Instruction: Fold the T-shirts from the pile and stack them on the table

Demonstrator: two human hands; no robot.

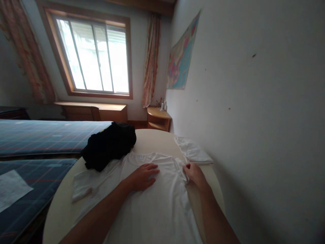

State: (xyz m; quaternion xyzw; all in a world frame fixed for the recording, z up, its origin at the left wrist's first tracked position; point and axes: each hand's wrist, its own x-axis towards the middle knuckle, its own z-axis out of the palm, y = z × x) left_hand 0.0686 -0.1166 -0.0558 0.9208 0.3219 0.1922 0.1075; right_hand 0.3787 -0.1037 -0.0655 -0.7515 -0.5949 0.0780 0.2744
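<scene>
A white T-shirt (162, 206) lies spread on a round cream table (57, 203), its neckline toward the far side. My left hand (143, 177) rests on the upper chest of the shirt, fingers stretched out and holding nothing. At the right edge of the shirt, my right hand (195, 174) pinches the fabric of the right-hand sleeve, which is bunched inward. The other sleeve (82, 186) is spread out flat to the left. Below my hands, the shirt runs out of view at the bottom of the picture.
A heap of black cloth (110, 145) sits at the table's far left, against the shirt. Folded white cloth (194, 150) lies at the far right, beside the wall (254, 135). Plaid mattresses (45, 139) stand to the left, one with a paper sheet (12, 189) on it.
</scene>
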